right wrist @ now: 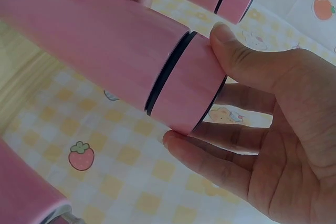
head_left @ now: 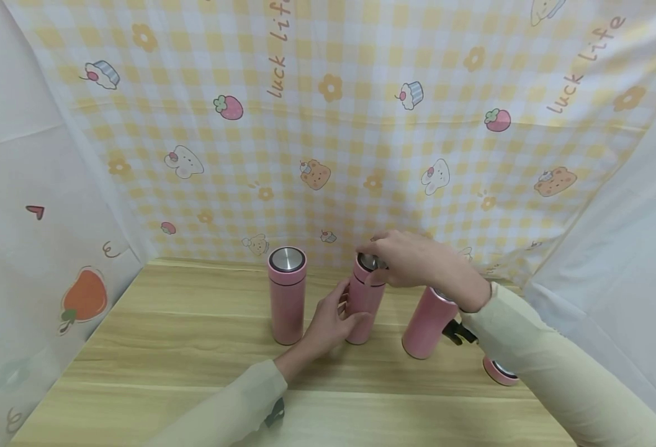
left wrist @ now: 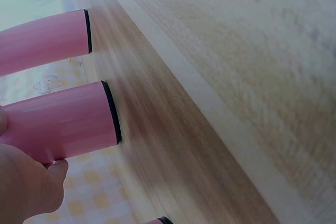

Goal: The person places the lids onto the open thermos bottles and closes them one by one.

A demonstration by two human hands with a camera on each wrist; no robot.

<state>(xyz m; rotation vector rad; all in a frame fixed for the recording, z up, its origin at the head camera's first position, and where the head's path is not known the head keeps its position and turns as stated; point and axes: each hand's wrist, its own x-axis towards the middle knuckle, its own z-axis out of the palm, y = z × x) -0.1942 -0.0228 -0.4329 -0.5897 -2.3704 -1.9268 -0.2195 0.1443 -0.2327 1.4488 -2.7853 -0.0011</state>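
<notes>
A pink thermos flask (head_left: 365, 304) with a silver-topped lid stands upright on the table, and my left hand (head_left: 324, 326) holds its body from the left. My right hand (head_left: 408, 259) grips the flask's pink lid (right wrist: 186, 85) from above, thumb on one side and fingers on the other. In the right wrist view a dark ring shows between lid and body. Left of my left hand stands a second lidded pink flask (head_left: 287, 304). To the right is a third pink flask (head_left: 425, 326), partly behind my right forearm; its metal neck shows bare in the right wrist view.
A loose pink lid (head_left: 498, 372) lies on the wooden table (head_left: 193, 347) at the right, partly covered by my right sleeve. Behind the flasks hangs a yellow checked cloth (head_left: 328, 136). White cloths close off the left and right sides.
</notes>
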